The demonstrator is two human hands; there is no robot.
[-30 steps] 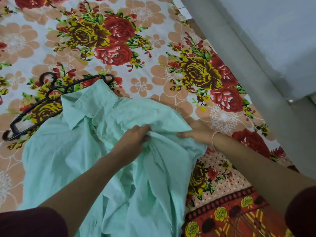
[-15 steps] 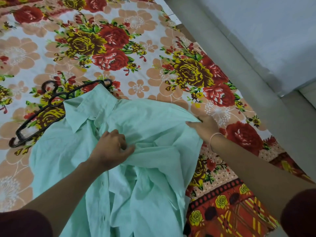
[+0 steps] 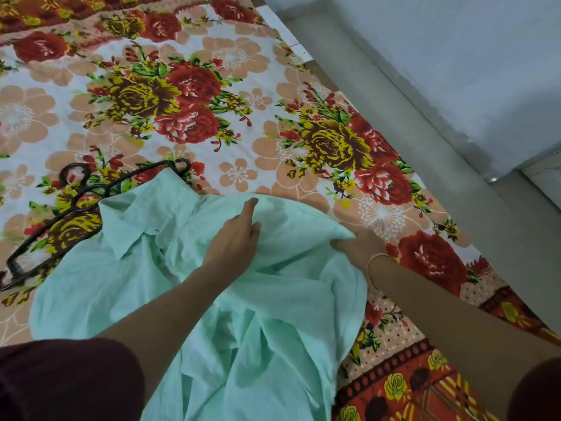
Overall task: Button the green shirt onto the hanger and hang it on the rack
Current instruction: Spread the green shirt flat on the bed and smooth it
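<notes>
The pale green shirt (image 3: 127,278) lies rumpled on the floral bedsheet (image 3: 236,141), collar toward the upper left. A black hanger (image 3: 57,217) lies partly under the collar, its hook and left arm showing. My left hand (image 3: 235,238) rests flat on the upper part of the shirt, fingers stretched out and apart. My right hand (image 3: 358,247) pinches the shirt's right edge at the shoulder, its fingers partly hidden under the cloth.
The bed's right edge runs diagonally along a grey ledge (image 3: 425,141) and a pale wall (image 3: 470,56). A red and orange patterned border of the sheet (image 3: 425,384) lies at the lower right. No rack is in view.
My left hand has let go of the bunched cloth and slid up and right, now lying flat. My right hand keeps its pinch on the right edge. The view has shifted slightly.
</notes>
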